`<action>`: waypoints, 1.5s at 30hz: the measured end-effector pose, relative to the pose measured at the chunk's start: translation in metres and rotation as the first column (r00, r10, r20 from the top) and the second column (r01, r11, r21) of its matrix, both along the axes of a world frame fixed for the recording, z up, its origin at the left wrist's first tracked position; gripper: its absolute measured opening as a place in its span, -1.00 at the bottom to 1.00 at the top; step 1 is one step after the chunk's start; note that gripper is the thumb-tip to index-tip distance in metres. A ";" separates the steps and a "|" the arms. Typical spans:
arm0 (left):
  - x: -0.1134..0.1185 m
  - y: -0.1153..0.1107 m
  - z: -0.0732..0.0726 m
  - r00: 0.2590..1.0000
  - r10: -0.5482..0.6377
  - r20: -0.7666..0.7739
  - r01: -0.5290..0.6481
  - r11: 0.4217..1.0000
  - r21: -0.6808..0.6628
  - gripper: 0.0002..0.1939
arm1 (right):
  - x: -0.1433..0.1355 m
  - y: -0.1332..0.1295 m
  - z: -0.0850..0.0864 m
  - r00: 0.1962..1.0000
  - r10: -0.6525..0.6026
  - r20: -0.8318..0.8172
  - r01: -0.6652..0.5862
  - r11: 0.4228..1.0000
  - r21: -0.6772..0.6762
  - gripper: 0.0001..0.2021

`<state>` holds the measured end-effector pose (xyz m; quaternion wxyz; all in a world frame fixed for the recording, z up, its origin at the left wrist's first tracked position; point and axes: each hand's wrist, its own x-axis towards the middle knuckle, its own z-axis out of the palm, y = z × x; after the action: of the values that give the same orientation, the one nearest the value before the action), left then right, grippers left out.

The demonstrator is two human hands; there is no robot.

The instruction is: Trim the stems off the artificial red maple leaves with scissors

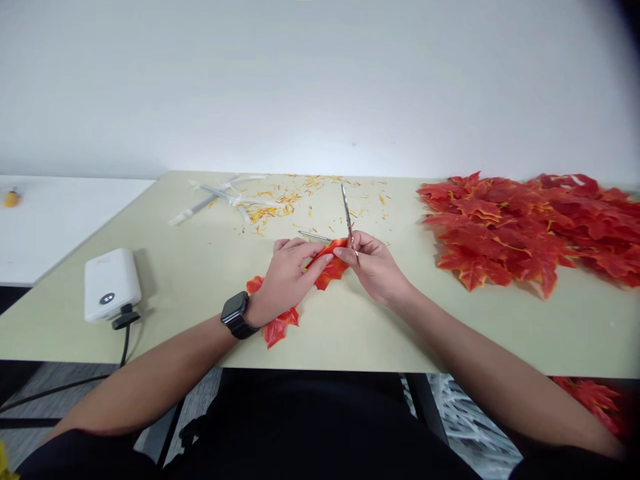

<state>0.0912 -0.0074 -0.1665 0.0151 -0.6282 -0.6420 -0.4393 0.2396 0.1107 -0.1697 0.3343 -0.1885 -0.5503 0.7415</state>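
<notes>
My left hand [289,273], with a dark watch on its wrist, is closed on a red artificial maple leaf [331,272], pinching it between thumb and fingers. My right hand [374,267] is closed around a pair of scissors [347,212], one blade pointing up and away, and its thumb also presses the leaf's right edge. A second slim metal piece [315,236] points left behind the leaf; whether it is the scissors' other blade I cannot tell. Another red leaf [280,327] lies on the table, partly hidden under my left wrist.
Red artificial leaves [500,233] lie in a large pile at the right. Yellow and orange trimmings [273,212] are scattered at the back, beside clear plastic strips [215,197]. A white power bank [111,285] with a black cable stands at left. More red leaves [593,397] show below the table.
</notes>
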 end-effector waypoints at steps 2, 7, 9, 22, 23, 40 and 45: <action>-0.001 0.000 0.000 0.999 0.002 0.043 -0.002 1.000 -0.004 -0.87 | 0.000 0.000 -0.001 1.000 0.000 0.012 0.000 1.000 0.003 -0.54; -0.001 0.000 0.000 0.989 -0.017 0.145 0.018 1.000 -0.008 -0.86 | 0.000 0.000 -0.001 1.000 0.000 0.028 0.000 1.000 0.020 -0.54; -0.001 0.000 0.000 0.978 -0.049 0.204 0.054 0.998 -0.022 -0.83 | 0.000 0.000 -0.001 0.999 -0.010 0.046 0.009 1.000 0.028 -0.54; -0.017 0.001 0.000 0.981 0.004 0.194 0.007 0.998 -0.055 -0.69 | 0.010 0.013 0.006 0.981 -0.142 0.132 0.099 0.954 0.283 -0.49; -0.019 0.001 0.000 0.983 0.016 0.181 -0.007 0.999 -0.048 -0.69 | 0.011 0.013 0.006 0.982 -0.118 0.148 0.067 0.949 0.309 -0.49; -0.022 0.004 0.004 0.906 0.002 0.424 0.017 0.999 -0.041 -0.76 | 0.017 0.010 0.006 0.888 -0.301 0.347 -0.145 0.533 0.834 -0.68; -0.020 0.003 0.008 0.906 -0.002 0.424 0.022 0.999 -0.044 -0.75 | 0.018 0.010 0.006 0.880 -0.317 0.353 -0.152 0.516 0.843 -0.67</action>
<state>0.0715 -0.0040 -0.1581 -0.1425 -0.5219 -0.6364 -0.5498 0.2572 0.1207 -0.1641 0.2768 -0.1991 -0.8943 0.2896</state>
